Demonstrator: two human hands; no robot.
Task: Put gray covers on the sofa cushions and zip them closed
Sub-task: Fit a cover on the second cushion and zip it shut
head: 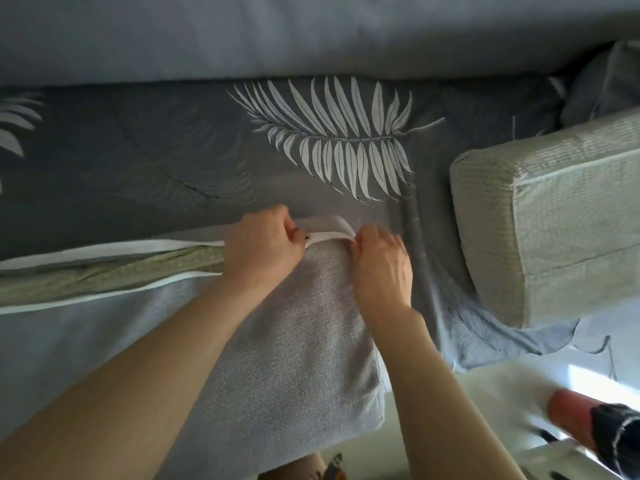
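A sofa cushion in a gray woven cover (298, 341) lies in front of me on the sofa seat. Along its far edge the cover gapes to the left, showing white zipper tape (104, 249) and the beige inner cushion (121, 271). My left hand (263, 247) pinches the white tape where the opening ends. My right hand (381, 265) grips the cover's edge just to the right of it, at the cushion's far right corner. The zipper pull is hidden between my fingers.
A second cushion (554, 220), beige and bare, lies at the right on a dark gray leaf-print sheet (329, 140) over the seat. The gray sofa back (277, 32) runs behind. A pale floor and a red and black object (595, 424) are at lower right.
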